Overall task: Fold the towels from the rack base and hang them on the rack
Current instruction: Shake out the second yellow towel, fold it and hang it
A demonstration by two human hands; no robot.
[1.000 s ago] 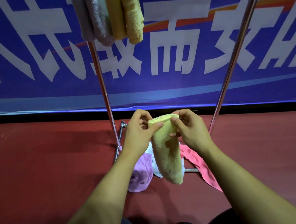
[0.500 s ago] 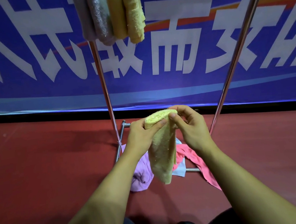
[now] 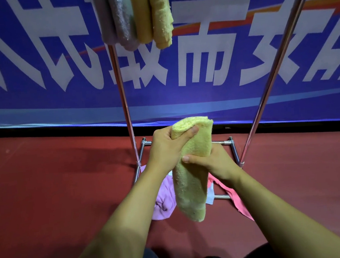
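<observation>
Over red floor (image 3: 47,204), before blue banner (image 3: 224,93): both hands grip yellow towel (image 3: 191,179).

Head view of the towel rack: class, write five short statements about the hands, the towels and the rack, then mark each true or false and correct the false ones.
1. Both hands grip the folded yellow terry towel. True.
2. The left hand holds the towel lower than the right hand. False: the left holds near the top fold, the right lower.
3. Four folded towels hang at the top of the rack. True.
4. The rack base holds no towels. False: a crumpled purple towel and a pink towel lie there.
5. The floor is blue carpet. False: the floor is dark red; the banner behind is blue.
</observation>
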